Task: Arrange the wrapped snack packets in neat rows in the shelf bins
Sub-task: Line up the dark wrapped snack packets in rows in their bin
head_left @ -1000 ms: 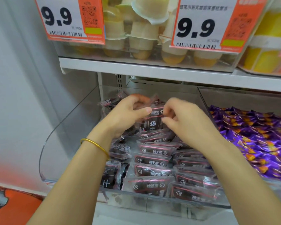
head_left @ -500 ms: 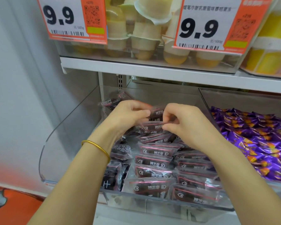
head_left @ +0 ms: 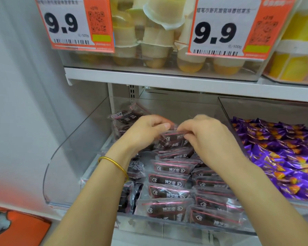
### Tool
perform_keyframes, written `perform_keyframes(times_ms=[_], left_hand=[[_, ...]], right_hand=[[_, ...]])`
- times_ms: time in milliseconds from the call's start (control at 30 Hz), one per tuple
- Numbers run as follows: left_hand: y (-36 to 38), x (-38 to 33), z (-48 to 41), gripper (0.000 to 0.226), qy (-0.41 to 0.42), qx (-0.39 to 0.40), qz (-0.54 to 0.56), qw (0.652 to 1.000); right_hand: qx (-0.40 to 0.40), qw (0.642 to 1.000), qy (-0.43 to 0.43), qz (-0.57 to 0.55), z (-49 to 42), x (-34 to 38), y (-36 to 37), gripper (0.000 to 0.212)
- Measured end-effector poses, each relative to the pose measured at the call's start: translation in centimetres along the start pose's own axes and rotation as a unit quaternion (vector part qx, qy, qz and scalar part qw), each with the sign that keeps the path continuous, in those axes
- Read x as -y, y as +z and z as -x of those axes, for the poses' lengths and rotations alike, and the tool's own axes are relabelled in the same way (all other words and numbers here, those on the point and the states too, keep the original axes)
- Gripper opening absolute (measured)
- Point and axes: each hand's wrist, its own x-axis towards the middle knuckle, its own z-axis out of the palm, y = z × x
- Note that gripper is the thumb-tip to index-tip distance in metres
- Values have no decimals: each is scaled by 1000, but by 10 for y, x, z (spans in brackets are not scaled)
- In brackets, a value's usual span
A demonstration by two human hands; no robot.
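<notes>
Lying nearest: dark snack packets [head_left: 164,208] in two overlapping rows, centre and right of the clear bin [head_left: 64,157], printed edges facing front, each touching the next
Left column: side packets [head_left: 130,196] stand on edge just beside the centre row, less tidy
Left wrist: gold bangle [head_left: 114,162], over the left column
Left hand [head_left: 144,134]: thumb and fingers pinched on the upper left edge of the held packet [head_left: 172,139]
Right hand [head_left: 208,137]: fingertips clamped on the same packet's upper right edge, knuckles toward camera
Held packet: between the two hands at the far end of the centre row, tilted with print toward camera; can't tell if it touches the packet under it
Back left of bin: loose packets [head_left: 128,114] piled unsorted near the left wall, one tipped up with print showing
Neighbour bin [head_left: 226,110]: just right, clear wall between, heaped with purple sweets [head_left: 277,153]
Upper shelf [head_left: 167,80]: white board above both bins
On upper shelf: clear box of jelly cups [head_left: 156,43], pale tops, yellow bottoms
Price tags: left tag [head_left: 69,23] and right tag [head_left: 220,31], orange and white, both reading 9.9, hung on the box front
Far right: yellow packs [head_left: 295,55], partly cut off by the frame edge
</notes>
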Motion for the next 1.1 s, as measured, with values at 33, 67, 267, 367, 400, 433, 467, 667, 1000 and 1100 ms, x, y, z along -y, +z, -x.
perform_keyframes(times_ms=[33,67,267,367,400,433,467,667,1000,1100], left_hand=[[-2,2,0,18,-11,15,10,1000],[-5,4,-1,20,-24,33,24,999],[-5,4,2,26,-28,47,62,997],[-19,6,-8,21,22,-184,23,982],[-27,9,-13,23,29,-261,-8,965],[-35,15,-18,28,32,-313,-58,947],[-41,19,-23,36,31,-331,-126,935],[-47,39,-40,27,43,-233,-304,923],[-40,-3,-29,13,106,-289,29,951],[-14,1,-28,13,85,-175,24,981]], right_hand=[[5,1000,-1,-1,-1,0,-1,24],[17,1000,-6,5,-2,-1,-1,22],[118,991,-28,-54,-8,-5,4,24],[121,991,-22,-56,-9,-7,7,28],[118,991,-25,-58,-9,-8,8,28],[114,991,-26,-61,-9,-8,8,27],[110,992,-27,-62,-10,-9,9,26],[104,992,-31,-67,-8,-9,10,24],[65,996,-9,-53,-10,-3,9,22],[74,996,-7,-47,-10,-3,9,19]])
